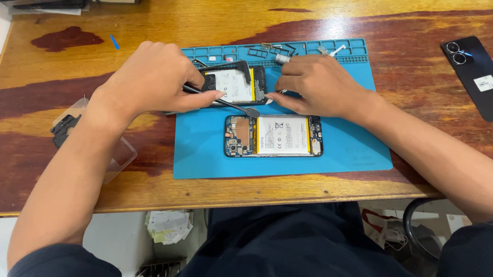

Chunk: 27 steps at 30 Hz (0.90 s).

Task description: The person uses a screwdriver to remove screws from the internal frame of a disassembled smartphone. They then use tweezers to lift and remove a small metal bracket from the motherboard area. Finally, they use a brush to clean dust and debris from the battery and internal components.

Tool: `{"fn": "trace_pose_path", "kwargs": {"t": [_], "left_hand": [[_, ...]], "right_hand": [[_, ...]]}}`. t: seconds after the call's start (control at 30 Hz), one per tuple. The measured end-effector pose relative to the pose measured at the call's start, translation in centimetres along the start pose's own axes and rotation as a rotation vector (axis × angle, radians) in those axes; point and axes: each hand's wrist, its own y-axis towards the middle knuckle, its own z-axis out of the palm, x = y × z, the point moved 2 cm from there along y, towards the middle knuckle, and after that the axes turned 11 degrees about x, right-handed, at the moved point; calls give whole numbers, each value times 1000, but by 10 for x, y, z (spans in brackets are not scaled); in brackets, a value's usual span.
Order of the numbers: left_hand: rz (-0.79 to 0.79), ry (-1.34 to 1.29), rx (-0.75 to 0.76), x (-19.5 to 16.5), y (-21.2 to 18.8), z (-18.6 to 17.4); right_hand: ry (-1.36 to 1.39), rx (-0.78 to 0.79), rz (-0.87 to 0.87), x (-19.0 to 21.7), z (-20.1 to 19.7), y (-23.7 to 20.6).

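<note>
Left hand [156, 81] has its grip closed on a thin dark tool [221, 102], tip pointing to 3 o'clock over the upper opened phone [234, 85]. Right hand [316, 86] pinches at that phone's right edge; what the grip holds, cannot tell. Second opened phone [274, 136], battery up, lies just at 6 o'clock of both, on the blue mat [345, 146]. Black back cover [482, 77] sits well off at 3 o'clock on the wooden bench [43, 111].

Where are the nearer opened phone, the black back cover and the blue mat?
Nearer opened phone [282, 135], head view, on its white battery.
Black back cover [483, 78], head view, its middle.
Blue mat [345, 149], head view, bare right part.
</note>
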Motion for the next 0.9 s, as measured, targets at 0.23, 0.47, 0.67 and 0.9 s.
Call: {"fn": "trace_pose_path", "kwargs": {"t": [0.23,0.47,0.67,0.9], "left_hand": [[32,40,-73,0,-4,-4],[0,43,-90,3,-6,-4],[43,-2,-113,-3,-2,1],[9,-9,-58,0,-6,-6]], "right_hand": [[125,20,-42,4,0,0],[122,16,-56,7,3,1],[-18,-86,74,-6,2,0],[-63,-94,108,-12,5,1]]}}
